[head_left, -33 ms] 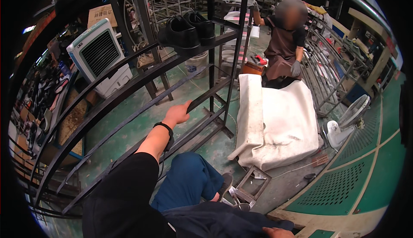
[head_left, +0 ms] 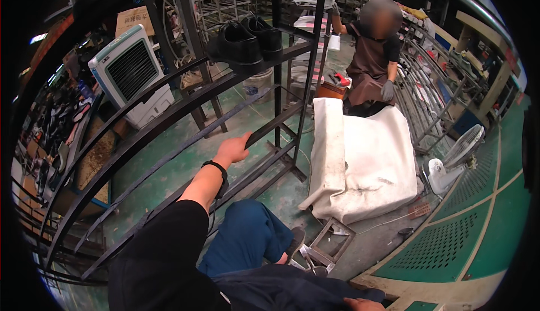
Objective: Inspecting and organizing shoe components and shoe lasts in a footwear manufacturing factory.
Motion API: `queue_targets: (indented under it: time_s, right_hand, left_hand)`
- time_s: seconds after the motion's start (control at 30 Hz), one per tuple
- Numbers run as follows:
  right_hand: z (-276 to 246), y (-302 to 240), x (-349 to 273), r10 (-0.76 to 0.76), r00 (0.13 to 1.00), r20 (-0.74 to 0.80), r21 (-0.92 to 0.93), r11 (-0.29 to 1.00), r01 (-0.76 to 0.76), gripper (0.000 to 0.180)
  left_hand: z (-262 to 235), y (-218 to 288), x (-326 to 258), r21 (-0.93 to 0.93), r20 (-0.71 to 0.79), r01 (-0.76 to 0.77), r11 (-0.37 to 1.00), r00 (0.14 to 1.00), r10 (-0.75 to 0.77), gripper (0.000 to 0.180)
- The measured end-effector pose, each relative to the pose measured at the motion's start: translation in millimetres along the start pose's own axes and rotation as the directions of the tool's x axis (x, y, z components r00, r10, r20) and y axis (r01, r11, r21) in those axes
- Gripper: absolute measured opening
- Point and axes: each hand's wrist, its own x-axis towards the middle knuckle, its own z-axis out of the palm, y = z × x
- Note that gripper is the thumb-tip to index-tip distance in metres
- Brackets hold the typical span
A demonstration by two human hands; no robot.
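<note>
My left hand point(head_left: 232, 149), with a dark band on its wrist, is closed around a bar of the black metal rack point(head_left: 275, 122). A pair of black shoes point(head_left: 242, 41) stands on a higher shelf of this rack, beyond the hand. Only a small part of my right hand point(head_left: 364, 304) shows at the lower edge, beside the dark blue cloth point(head_left: 304, 288) over my lap. Its fingers are mostly cut off, so I cannot see whether it holds anything.
A white cloth-covered block point(head_left: 371, 162) stands ahead, with a person in a brown apron point(head_left: 368, 66) behind it. A white fan point(head_left: 450, 165) and green perforated panels point(head_left: 436, 246) are on the right. An air cooler point(head_left: 129, 75) stands left. A metal frame point(head_left: 332, 243) lies near my foot.
</note>
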Motion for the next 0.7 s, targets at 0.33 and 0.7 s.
queue_targets:
  time_s: [0.33, 0.7]
  right_hand:
    - [0, -5, -3, 0.025, 1.000, 0.010, -0.006, 1.000, -0.025, 0.057]
    - [3, 0, -1, 0.041, 0.999, -0.002, -0.025, 0.999, -0.041, 0.057]
  left_hand:
    - [-9, 9, -1, 0.004, 0.071, 0.040, 0.999, 0.997, -0.041, 0.070]
    - [-2, 4, 3, -0.011, 0.065, 0.026, 1.000, 0.998, -0.026, 0.073]
